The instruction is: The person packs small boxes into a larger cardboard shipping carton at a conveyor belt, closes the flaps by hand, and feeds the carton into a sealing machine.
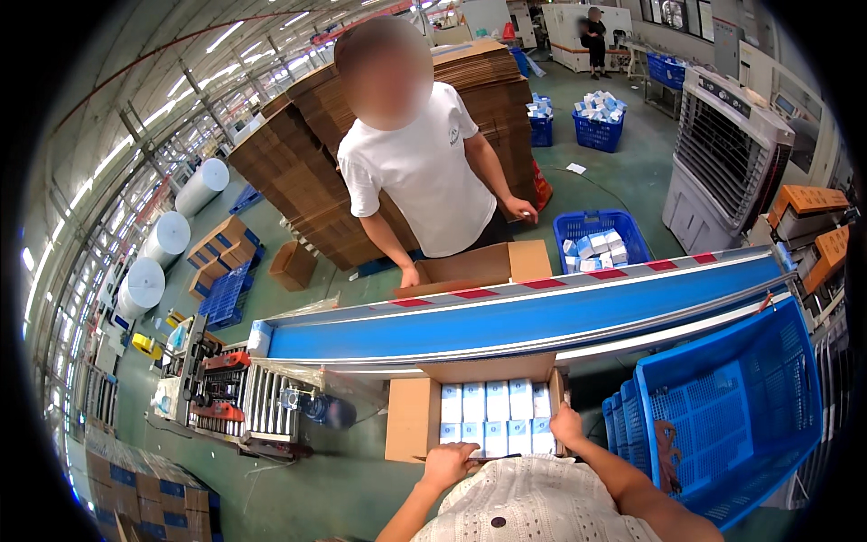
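Observation:
An open cardboard box [413, 419] stands right in front of me, its flaps folded outward. Small white-and-blue packs [497, 408] fill it in rows, seen from above. At the box's near left corner, my left hand [449, 463] is closed over the edge, fingertips beside the front packs. My right hand [567, 427] grips the right wall near its front, with the fingers partly hidden. Across the conveyor, a person in a white shirt [420, 172] has one hand at another open cardboard box [530, 261].
A blue conveyor belt [506, 322] runs just beyond my box. To my right stands a big blue plastic crate [722, 415]. A blue basket of packs [598, 219] sits past the belt, near an air cooler [722, 154]. A roller conveyor [271, 397] lies left.

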Available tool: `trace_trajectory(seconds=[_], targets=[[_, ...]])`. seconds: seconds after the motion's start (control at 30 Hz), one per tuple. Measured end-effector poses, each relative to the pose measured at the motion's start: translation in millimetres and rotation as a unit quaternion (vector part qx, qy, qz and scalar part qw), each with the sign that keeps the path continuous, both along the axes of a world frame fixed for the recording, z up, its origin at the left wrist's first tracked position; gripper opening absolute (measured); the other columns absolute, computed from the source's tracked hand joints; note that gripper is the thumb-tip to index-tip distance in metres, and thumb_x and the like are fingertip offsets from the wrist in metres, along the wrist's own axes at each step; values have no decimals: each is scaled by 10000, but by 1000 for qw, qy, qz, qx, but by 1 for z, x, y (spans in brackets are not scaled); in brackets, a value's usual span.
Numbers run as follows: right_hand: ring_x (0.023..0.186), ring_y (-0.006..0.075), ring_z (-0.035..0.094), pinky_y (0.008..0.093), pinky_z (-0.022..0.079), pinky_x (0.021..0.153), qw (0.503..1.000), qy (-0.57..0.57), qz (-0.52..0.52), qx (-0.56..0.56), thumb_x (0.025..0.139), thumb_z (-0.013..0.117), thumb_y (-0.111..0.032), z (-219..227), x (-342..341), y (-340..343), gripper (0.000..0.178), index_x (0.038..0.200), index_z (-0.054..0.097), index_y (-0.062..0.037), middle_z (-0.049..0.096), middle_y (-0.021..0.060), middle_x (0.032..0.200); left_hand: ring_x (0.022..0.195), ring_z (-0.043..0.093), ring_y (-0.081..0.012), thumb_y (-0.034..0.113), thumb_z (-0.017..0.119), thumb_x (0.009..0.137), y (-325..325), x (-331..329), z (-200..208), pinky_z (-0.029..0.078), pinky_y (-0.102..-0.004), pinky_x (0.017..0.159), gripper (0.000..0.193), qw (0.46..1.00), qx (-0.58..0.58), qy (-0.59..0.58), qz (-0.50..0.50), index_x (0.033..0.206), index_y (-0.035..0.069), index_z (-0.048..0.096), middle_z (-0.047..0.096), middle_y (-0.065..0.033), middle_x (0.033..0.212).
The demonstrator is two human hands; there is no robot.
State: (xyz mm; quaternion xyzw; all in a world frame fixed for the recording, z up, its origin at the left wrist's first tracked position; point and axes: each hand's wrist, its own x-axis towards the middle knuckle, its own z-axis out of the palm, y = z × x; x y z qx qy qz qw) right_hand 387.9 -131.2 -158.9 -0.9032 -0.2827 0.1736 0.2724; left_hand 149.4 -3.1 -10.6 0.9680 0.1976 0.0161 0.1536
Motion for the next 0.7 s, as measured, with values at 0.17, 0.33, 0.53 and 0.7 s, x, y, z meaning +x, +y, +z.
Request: trace_trajectory(seconds=[0.17,0.33,0.53,0.7], targets=[[670,385,572,461,459,626,1000,3,-1,7,669,513,-115,2,7,1,161,775,500,5,578,230,704,659,578,-231,290,631,674,3,3,-2,457,-340,551,270,1000,-4,-2,-1,906,159,592,598,-58,713],[640,367,587,462,470,595,1000,-16,-1,-6,645,528,-157,-30,-4,1,203,787,510,-13,584,215,672,785,586,-277,311,550,776,-10,-18,-26,459,-371,696,324,999,-39,25,20,996,73,575,602,-140,903],[928,307,504,391,396,811,994,107,-10,-11,796,473,-219,-66,7,-24,316,1030,474,-8,554,179,953,681,574,-298,315,596,715,-31,-16,-3,450,-396,606,252,995,-57,-78,31,825,90,621,598,-120,743],[644,378,576,459,462,616,999,-51,1,8,646,527,-123,-32,-4,-1,153,741,498,-7,574,210,675,653,571,-253,287,590,707,0,-23,-30,455,-356,548,201,994,50,-82,-47,819,124,548,566,-62,709]])
